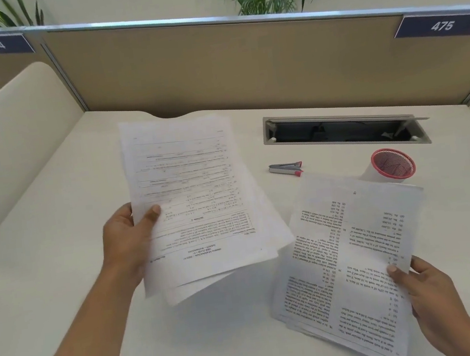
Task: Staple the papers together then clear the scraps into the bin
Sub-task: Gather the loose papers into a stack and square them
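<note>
My left hand (130,238) grips the left edge of a sheaf of printed papers (198,200), held up over the middle of the desk with the text upside down to me. Over on the right, my right hand (428,293) pinches the right edge of a second sheaf of printed papers (348,264), tilted above the desk. A small silver and pink stapler (286,168) lies on the desk beyond and between the two sheaves, untouched. A pink mesh bin (392,165) lies tipped on its side behind the right sheaf, its mouth facing me.
The cream desk (63,287) is enclosed by a tan partition (214,71) at the back, labelled 474 and 475. An open cable tray slot (343,130) is set into the desk behind the stapler. A curved cream divider (16,139) stands at the left.
</note>
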Available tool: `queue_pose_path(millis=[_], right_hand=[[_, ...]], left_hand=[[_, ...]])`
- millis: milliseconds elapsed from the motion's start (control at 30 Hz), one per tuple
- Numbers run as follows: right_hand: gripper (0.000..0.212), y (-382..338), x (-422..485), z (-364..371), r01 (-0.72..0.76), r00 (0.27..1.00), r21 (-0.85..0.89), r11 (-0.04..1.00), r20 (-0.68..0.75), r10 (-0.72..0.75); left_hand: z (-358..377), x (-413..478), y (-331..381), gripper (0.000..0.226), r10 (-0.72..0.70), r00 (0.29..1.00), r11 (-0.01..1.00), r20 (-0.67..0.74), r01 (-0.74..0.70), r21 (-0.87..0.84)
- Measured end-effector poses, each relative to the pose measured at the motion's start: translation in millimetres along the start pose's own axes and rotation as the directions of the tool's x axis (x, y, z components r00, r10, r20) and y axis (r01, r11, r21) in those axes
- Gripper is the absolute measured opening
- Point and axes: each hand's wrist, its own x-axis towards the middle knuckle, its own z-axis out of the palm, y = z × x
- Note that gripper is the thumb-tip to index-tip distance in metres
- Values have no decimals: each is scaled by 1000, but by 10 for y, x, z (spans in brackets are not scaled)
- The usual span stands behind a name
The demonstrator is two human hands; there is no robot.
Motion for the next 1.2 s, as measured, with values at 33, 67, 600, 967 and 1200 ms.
queue_pose_path(millis=[33,67,600,967,1200], right_hand=[[25,-16,0,40,5,1000,1,1000,10,-5],[26,-33,1,85,7,1000,2,1000,22,-7],[20,-389,-169,617,-54,962,12,998,269,49],[48,-495,-199,585,48,952,-197,979,307,15],[41,-582,-129,597,53,904,125,991,416,-100]], left_hand=[[43,-34,16,13,-16,999,1000,31,17,-23],[110,-84,23,14,-25,998,999,63,28,-41],[894,-723,-302,21,-245,904,969,351,239,60],[947,-803,-202,23,-224,870,972,439,234,31],[995,-812,-169,73,-127,900,987,418,158,-40]])
